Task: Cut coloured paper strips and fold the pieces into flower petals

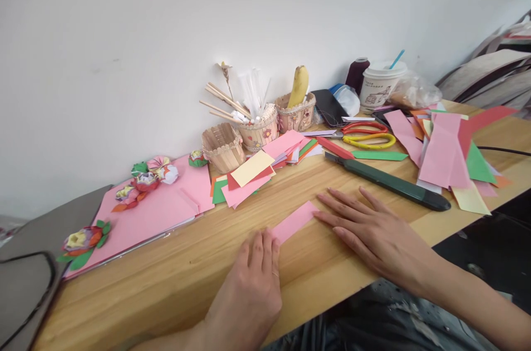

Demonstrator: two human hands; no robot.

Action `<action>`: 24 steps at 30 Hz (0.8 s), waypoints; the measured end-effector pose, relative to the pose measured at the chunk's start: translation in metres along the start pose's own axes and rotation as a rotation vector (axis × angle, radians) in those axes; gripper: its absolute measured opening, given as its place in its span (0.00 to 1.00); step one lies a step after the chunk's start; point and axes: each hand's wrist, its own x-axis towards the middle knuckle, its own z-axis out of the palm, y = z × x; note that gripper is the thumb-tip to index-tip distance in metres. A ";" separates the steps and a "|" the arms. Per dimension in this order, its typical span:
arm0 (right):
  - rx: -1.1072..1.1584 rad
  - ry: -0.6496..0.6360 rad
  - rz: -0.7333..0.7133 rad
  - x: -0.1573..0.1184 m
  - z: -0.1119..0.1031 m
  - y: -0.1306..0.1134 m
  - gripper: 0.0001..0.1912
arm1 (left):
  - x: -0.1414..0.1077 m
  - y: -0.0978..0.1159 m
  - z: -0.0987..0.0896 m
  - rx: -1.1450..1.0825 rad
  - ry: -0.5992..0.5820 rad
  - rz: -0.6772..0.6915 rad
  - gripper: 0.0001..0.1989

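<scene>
Finding one pink paper strip (pixel 293 222) flat on the wooden table (pixel 157 290), between the left hand (pixel 255 279) and the right hand (pixel 369 229). Lies ahead and to the right of the left hand, and to the left of the right hand, with its long axis slanting away and rightward, roughly along the table's near edge. Sits closer to the left hand, with the near end under or against those fingertips, and with the far end at the right index fingertip. On the left, fingers close together, with the thumb out of sight; cannot tell a pinch from a plain press. On the right, palm down with fingers fanned apart, gripping nothing. Counting outward: one dark green cutter (pixel 385 185) just beyond the right hand, one red scissor handle (pixel 362 124) and one yellow scissor handle (pixel 373 146), three small baskets (pixel 223 151), one banana (pixel 299 85), one lidded cup (pixel 378 88), one thread spool (pixel 357 75), two heaps of coloured paper (pixel 251 170), and about six paper flowers (pixel 83 240), too overlapped for a sure count.
</scene>
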 end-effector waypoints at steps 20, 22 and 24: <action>0.200 0.233 0.160 0.031 0.004 -0.015 0.03 | 0.020 -0.020 -0.001 -0.103 0.009 -0.157 0.20; 0.171 0.287 0.178 0.027 0.003 -0.024 0.05 | 0.021 -0.021 -0.003 -0.203 0.041 -0.182 0.20; 0.093 0.386 0.152 0.024 0.000 -0.035 0.06 | 0.021 -0.021 -0.004 -0.376 0.054 -0.194 0.21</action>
